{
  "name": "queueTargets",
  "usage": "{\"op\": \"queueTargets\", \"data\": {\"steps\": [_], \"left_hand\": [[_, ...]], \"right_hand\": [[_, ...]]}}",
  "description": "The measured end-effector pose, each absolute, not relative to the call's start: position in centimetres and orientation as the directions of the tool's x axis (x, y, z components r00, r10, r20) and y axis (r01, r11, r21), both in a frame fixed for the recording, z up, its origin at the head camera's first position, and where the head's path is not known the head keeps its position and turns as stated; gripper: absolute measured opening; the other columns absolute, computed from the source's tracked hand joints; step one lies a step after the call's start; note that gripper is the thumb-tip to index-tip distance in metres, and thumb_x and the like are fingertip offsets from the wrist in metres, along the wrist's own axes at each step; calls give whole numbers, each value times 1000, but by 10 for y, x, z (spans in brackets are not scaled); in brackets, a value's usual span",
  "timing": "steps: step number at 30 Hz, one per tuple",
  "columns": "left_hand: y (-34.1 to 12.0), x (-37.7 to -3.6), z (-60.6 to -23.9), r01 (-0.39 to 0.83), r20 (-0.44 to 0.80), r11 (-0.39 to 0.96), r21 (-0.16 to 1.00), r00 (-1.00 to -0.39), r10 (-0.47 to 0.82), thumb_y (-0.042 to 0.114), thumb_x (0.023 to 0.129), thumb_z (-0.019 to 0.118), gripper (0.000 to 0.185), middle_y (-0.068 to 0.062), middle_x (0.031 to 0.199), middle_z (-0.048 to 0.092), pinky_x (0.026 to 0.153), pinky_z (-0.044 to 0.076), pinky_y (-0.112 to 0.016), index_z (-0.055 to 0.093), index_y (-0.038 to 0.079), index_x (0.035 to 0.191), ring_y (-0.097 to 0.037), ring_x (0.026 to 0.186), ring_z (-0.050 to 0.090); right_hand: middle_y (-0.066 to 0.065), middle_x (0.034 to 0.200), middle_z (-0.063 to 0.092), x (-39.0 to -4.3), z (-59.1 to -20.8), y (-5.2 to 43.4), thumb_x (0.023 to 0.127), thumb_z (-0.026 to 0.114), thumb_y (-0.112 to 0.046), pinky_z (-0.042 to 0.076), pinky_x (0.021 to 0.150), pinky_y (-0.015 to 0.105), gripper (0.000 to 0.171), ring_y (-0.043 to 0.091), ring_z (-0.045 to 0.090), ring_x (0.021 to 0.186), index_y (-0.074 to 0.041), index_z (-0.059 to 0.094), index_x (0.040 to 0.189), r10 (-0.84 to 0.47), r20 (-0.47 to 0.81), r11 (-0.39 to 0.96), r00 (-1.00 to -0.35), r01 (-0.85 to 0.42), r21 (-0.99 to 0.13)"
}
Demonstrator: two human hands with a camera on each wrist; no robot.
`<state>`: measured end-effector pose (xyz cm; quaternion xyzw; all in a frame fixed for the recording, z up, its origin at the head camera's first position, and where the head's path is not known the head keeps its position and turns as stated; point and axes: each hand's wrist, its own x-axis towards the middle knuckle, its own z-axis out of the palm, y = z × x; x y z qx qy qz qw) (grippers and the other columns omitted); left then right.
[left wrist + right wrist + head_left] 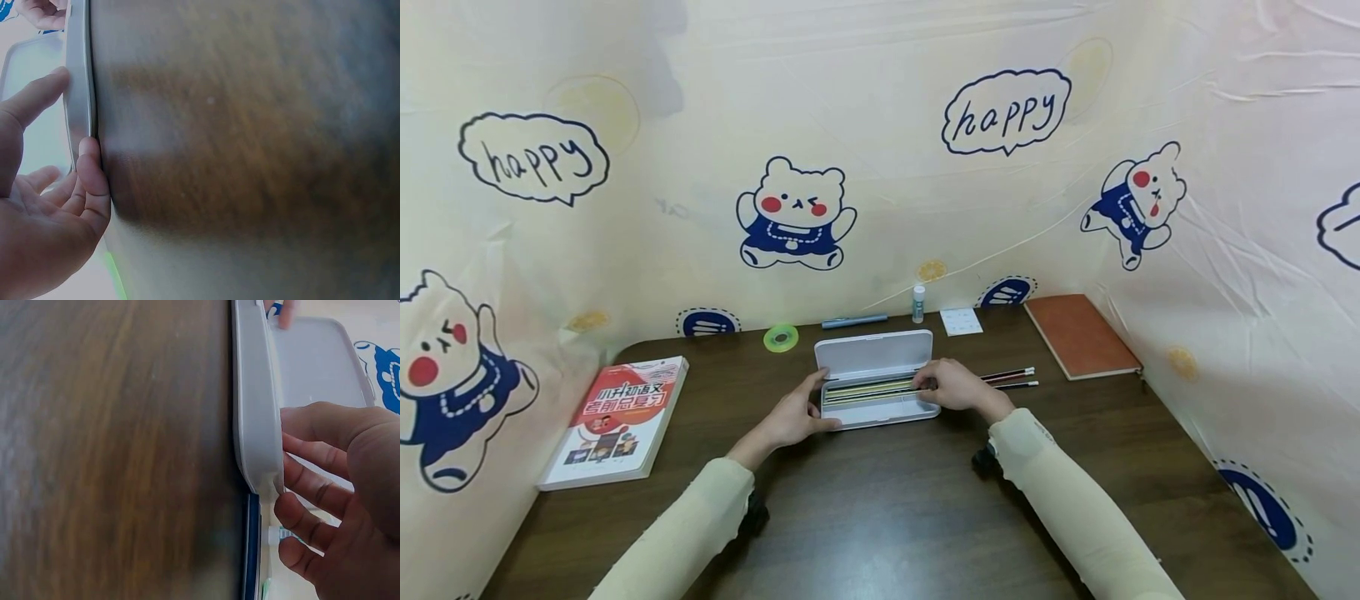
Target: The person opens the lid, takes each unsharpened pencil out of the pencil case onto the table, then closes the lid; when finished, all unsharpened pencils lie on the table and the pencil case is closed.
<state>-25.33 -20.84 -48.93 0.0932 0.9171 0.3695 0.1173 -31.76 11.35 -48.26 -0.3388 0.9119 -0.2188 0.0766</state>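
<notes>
An open white pencil case lies on the brown table, its lid raised at the back. Inside it, several long thin pencils, some yellowish, lie lengthwise. My left hand holds the case's left end, thumb at the front and fingers behind. Over the right end of the case is my right hand, its bent fingers reaching in among the pencils. The right wrist view shows the case wall hiding those fingertips, so whether they pinch a pencil is unclear. Several dark pencils with white ends lie right of the case.
Behind the case are a green tape roll, a blue pen, a glue stick and a white paper. A brown notebook lies at the right. At the left is a red and white book.
</notes>
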Motion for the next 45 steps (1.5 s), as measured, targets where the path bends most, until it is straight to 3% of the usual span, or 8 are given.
{"op": "queueTargets", "data": {"steps": [14, 45], "left_hand": [[-208, -254, -490, 100, -134, 700, 707, -953, 271, 27, 82, 83, 100, -17, 150, 47, 67, 48, -28, 21, 16, 159, -14, 74, 57], [-209, -254, -489, 95, -141, 708, 699, -953, 266, 29, 83, 83, 99, -16, 151, 46, 67, 47, -27, 21, 16, 159, -14, 75, 57]], "right_hand": [[-6, 85, 67, -319, -485, 109, 90, 72, -13, 44, 79, 30, 6, 8, 54, 80, -19, 74, 92, -643, 11, 682, -766, -579, -446], [-5, 85, 68, -321, -475, 116, 91, 72, -12, 47, 75, 28, 9, 11, 55, 79, -20, 77, 93, -598, -28, 663, -801, -475, -578]]}}
